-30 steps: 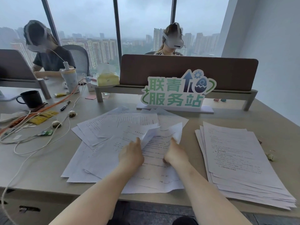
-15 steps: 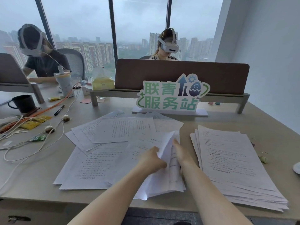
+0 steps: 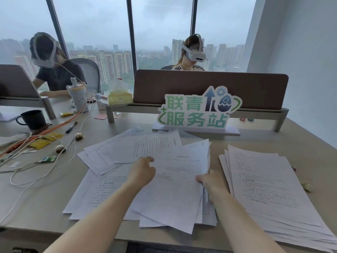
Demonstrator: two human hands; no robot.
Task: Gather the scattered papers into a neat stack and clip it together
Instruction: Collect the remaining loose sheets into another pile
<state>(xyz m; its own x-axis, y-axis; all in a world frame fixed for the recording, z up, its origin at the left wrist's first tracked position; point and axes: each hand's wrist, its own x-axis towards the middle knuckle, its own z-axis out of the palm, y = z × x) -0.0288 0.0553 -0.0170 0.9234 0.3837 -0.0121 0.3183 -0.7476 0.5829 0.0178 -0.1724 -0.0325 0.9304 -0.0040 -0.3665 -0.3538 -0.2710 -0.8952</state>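
Gathering step, head view. The scattered papers (image 3: 127, 152) lie fanned across the middle of the desk (image 3: 45, 198), overlapping at many angles; a looser, already gathered pile (image 3: 269, 183) lies to their right, just beside them. The right hand (image 3: 211, 181) grasps the right edge of a few lifted sheets (image 3: 175, 181), thumb on top and the fingers under the paper, so they are hidden. The left hand (image 3: 143, 171) rests on the upper face of the same sheets with its fingers (image 3: 150, 159) curled loosely, pressing rather than pinching. No clip can be made out with certainty. To do this step well, the left hand should probably sweep the far-left sheets inward under the held ones while the right keeps one edge as a reference; squaring by tapping an edge on the desk would come only once all sheets are collected. Pulling fast risks creasing corners.
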